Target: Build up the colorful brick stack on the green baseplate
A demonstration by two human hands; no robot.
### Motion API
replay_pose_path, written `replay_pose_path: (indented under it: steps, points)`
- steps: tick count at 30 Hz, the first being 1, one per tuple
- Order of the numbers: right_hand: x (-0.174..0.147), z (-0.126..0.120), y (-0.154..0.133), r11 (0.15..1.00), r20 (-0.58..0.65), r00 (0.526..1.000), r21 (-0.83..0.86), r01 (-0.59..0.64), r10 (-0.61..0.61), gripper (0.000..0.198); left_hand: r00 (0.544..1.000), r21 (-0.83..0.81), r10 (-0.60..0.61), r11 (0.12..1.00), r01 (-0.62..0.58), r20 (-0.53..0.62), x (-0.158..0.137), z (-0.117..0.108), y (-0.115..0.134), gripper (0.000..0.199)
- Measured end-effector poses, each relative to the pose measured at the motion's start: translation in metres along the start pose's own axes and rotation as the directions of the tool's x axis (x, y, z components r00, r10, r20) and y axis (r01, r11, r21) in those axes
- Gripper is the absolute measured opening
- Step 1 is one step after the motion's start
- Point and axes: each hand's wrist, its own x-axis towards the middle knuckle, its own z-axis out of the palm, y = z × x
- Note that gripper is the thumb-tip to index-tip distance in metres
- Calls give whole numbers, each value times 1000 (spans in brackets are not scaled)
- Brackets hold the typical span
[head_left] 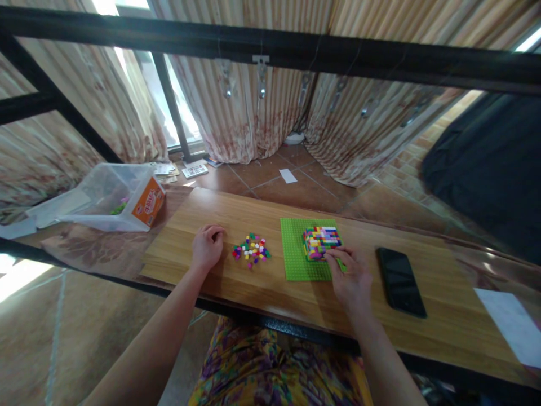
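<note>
A block built of many small coloured toy bricks [321, 242] stands on a green studded baseplate [291, 265]. My right hand [353, 276] is at the block's front right corner, thumb and forefinger pinched together against it. Whatever is between those fingertips is too small to make out. To the left of the baseplate lies a loose pile of tiny coloured bricks [252, 249]. Just left of that pile, my left hand [207, 246] rests on the wooden tabletop [249, 290] with its fingers curled in, and nothing shows in them.
A black phone [401, 282] lies right of my right hand. White paper [511, 324] is at the far right. On the left stands a clear plastic bin [105, 197] with an orange label and some green and pink pieces inside. A dark metal bar [270, 48] crosses overhead before the curtains.
</note>
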Motion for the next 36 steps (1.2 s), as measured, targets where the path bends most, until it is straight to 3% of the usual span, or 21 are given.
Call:
replay_pose_path:
  steps: [9, 16, 26, 32, 36]
  points:
    - [6, 0, -5, 975, -22, 981, 117, -187, 191, 23, 1000, 0, 10, 1000, -10, -4, 0, 1, -2, 21]
    - [10, 0, -14, 930, -4, 941, 154, -334, 339, 26, 1000, -4, 17, 1000, -17, -5, 0, 0, -2, 22]
    - [8, -1, -11, 924, 18, 942, 189, -332, 335, 26, 1000, 0, 13, 1000, -14, -7, 0, 1, -1, 20]
    - [-6, -10, -16, 908, -106, 917, 221, -356, 385, 28, 1000, -1, -3, 1000, 3, 2, -1, 1, 0, 21]
    - [-20, -6, -36, 941, -24, 963, 223, -257, 269, 24, 1000, -6, -7, 1000, 7, 7, -1, 0, 2, 20]
